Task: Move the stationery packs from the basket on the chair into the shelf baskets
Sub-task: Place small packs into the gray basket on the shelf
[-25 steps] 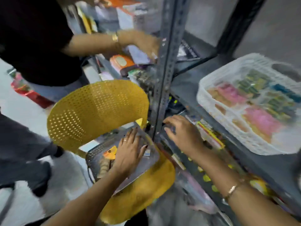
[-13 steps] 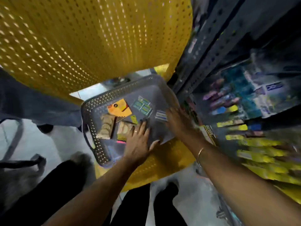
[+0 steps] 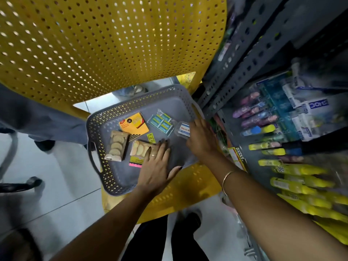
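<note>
A grey perforated basket (image 3: 105, 127) sits on the yellow chair seat (image 3: 190, 187). Inside lie an orange pack (image 3: 132, 123), a teal eraser pack (image 3: 161, 122), a clear pack with a white label (image 3: 183, 129), two beige packs (image 3: 117, 146) (image 3: 140, 148), a yellow tag (image 3: 150, 138) and a pink-edged note pad (image 3: 135, 161). My left hand (image 3: 156, 166) lies flat and spread on the basket floor, its fingertips on the nearer beige pack. My right hand (image 3: 201, 138) covers the right end of the clear pack; whether it grips the pack is hidden.
The chair's yellow perforated back (image 3: 105, 40) rises behind the basket. A grey metal shelf upright (image 3: 243, 61) stands at the right, with pens, yellow glue bottles (image 3: 301, 183) and boxed goods (image 3: 312, 108) on the shelf. Another person's legs (image 3: 43, 117) are at the left.
The view has dropped down onto the chair seat. My right hand left the shelf and came to the clear pack in the basket. My left hand stayed flat in the basket.
</note>
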The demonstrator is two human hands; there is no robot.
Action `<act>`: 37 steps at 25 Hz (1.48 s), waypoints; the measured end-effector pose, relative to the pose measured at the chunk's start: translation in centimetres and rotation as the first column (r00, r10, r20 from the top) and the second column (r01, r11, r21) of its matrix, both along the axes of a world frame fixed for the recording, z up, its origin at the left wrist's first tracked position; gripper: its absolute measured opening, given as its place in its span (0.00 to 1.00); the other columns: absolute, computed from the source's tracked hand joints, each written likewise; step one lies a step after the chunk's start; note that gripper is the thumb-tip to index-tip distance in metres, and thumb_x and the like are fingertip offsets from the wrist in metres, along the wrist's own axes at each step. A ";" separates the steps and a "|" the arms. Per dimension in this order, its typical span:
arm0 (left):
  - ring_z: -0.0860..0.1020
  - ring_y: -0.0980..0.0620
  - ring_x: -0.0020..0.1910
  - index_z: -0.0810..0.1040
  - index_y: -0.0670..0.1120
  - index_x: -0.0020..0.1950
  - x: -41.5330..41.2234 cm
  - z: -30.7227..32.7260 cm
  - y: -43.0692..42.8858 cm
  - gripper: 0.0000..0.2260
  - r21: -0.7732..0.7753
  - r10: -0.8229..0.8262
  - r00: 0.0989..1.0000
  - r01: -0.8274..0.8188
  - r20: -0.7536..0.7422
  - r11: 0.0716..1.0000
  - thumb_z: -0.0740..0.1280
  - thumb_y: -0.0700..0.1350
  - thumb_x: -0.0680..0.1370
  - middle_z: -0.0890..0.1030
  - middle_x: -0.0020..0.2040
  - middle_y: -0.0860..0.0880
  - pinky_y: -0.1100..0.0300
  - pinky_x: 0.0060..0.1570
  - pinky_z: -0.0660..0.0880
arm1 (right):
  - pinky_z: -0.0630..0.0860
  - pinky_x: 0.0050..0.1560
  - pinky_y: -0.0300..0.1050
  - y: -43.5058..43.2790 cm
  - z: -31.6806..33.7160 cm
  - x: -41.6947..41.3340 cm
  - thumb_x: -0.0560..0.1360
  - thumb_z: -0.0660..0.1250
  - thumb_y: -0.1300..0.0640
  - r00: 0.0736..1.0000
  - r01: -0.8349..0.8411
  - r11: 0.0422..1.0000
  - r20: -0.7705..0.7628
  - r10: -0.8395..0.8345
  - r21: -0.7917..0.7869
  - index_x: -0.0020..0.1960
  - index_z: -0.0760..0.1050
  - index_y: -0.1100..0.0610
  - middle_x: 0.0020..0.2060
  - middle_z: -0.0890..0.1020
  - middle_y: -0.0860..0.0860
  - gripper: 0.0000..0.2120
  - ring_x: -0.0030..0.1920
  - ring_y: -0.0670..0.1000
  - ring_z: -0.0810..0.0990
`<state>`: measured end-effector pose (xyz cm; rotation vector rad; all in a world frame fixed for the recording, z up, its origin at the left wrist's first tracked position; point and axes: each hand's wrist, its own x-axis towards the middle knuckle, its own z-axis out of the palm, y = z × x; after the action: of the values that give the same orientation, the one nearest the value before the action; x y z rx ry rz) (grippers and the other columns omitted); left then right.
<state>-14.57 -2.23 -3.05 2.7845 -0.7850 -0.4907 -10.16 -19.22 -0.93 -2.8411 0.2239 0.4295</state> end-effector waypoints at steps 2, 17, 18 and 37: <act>0.66 0.41 0.68 0.71 0.38 0.66 0.4 2.0 0.1 0.37 0.001 -0.006 1.000 0.006 -0.023 1.000 0.42 0.66 0.78 0.69 0.69 0.39 0.42 0.65 0.62 | 0.70 0.60 0.54 -0.7 3.6 0.3 0.70 0.66 0.63 0.997 0.059 0.998 0.042 -0.060 0.029 0.60 0.69 0.62 0.61 0.72 0.60 0.19 0.65 0.60 0.65; 0.61 0.40 0.70 0.64 0.38 0.69 1.6 32.6 -10.4 0.35 -0.482 -0.351 0.873 0.482 0.340 0.731 0.49 0.66 0.77 0.67 0.69 0.37 0.45 0.66 0.59 | 0.66 0.54 0.44 -7.7 44.0 -15.1 0.63 0.69 0.56 0.757 0.406 0.904 0.506 -0.414 0.133 0.61 0.73 0.57 0.51 0.75 0.56 0.26 0.56 0.56 0.71; 0.61 0.40 0.69 0.63 0.38 0.69 0.6 34.2 -12.0 0.34 -0.485 -0.372 0.846 0.525 0.381 0.699 0.49 0.66 0.77 0.67 0.69 0.37 0.47 0.65 0.58 | 0.66 0.52 0.44 -8.6 45.4 -17.0 0.62 0.67 0.52 0.735 0.450 0.885 0.511 -0.445 0.123 0.61 0.73 0.56 0.50 0.74 0.55 0.28 0.54 0.55 0.71; 0.66 0.36 0.68 0.74 0.38 0.62 -42.7 40.9 -33.3 0.32 -0.259 -0.775 0.260 0.957 0.576 0.129 0.53 0.62 0.73 0.69 0.68 0.36 0.48 0.66 0.63 | 0.73 0.57 0.52 -23.8 44.7 -67.8 0.67 0.73 0.51 0.265 0.963 0.268 0.320 -0.909 -0.037 0.57 0.75 0.60 0.55 0.78 0.62 0.22 0.58 0.61 0.75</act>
<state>-57.24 -35.53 37.86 1.4726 -2.2600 0.1118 -78.01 -43.03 43.79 -2.2495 1.9137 -0.2528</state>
